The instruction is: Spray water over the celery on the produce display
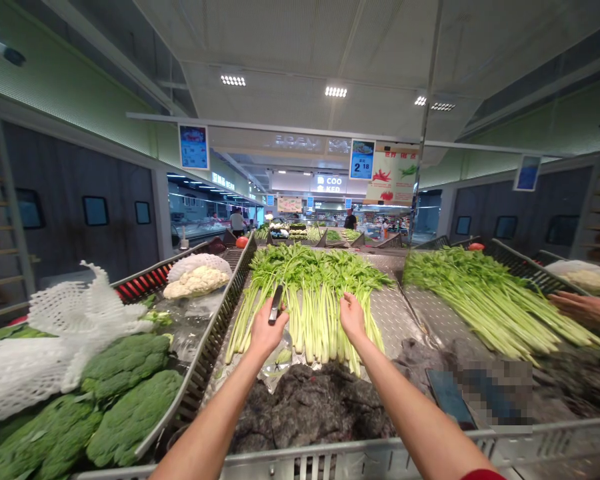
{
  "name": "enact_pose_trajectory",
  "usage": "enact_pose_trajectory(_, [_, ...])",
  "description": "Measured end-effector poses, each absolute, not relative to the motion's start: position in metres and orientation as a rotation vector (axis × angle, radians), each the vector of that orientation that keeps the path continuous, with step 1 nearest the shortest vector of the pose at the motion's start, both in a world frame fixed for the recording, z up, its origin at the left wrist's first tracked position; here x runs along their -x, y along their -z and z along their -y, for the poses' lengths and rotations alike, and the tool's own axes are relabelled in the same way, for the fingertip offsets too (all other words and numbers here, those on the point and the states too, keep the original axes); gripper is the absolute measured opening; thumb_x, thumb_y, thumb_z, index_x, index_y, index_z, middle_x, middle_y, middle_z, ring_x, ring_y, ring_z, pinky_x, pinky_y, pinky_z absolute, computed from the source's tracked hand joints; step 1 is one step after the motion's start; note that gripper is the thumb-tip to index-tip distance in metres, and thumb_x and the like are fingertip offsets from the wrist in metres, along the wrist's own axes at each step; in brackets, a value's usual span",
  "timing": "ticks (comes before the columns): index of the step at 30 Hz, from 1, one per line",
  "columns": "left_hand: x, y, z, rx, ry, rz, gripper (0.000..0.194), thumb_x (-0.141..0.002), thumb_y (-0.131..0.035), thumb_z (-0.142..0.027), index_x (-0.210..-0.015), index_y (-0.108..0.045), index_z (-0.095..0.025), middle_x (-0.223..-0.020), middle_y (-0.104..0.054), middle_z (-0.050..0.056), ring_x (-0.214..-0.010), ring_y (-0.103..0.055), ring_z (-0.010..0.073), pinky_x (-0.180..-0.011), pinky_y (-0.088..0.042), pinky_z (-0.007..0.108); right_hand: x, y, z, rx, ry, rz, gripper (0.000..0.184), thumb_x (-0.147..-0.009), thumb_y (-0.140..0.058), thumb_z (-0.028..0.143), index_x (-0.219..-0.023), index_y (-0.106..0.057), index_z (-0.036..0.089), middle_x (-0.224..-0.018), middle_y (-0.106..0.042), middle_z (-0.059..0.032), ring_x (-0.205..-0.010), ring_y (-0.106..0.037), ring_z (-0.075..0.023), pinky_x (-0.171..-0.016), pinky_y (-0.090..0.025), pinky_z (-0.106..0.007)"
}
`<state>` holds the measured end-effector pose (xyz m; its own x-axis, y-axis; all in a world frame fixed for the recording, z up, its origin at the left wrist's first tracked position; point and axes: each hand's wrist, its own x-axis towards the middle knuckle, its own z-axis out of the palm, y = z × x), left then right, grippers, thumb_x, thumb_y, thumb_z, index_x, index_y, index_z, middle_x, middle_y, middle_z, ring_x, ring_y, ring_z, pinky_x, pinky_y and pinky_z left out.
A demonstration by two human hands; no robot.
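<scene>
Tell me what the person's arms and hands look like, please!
The left hand and right hand wear no gloves. The left forearm and right forearm are bare too, with no watch or bracelet showing. A little bit of red sleeve peeks in on the right arm; no sleeve shows on the left.

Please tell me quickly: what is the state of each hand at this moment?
Left hand: closed, holding a slim black-and-silver tool.
Right hand: partly curled at the long, pale-green leafy celery; whether it grips any cannot be told.
</scene>
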<state>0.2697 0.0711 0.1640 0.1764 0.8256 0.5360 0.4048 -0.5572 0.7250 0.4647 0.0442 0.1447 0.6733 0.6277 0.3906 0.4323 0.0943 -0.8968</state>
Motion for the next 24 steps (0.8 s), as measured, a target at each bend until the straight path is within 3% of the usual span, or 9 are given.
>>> enact_pose_trajectory(24, [-0.292,-0.161,-0.052,-2.018,-1.343,-1.156,0.019,-0.063,-0.046,-0.028,-0.078,-0.053,-0.018,-0.067,-0.056,0.0,-0.061,-0.051,0.0144,-0.056,-0.036,0.025,-0.498,-0.135,-0.038,1.518,-0.106,0.939,0.047,-0.073,-0.037,0.032,-0.113,-0.048,0.009,-0.115,-0.05,-0.0128,-0.103,-0.048,-0.0227,-0.086,-0.036,-0.033])
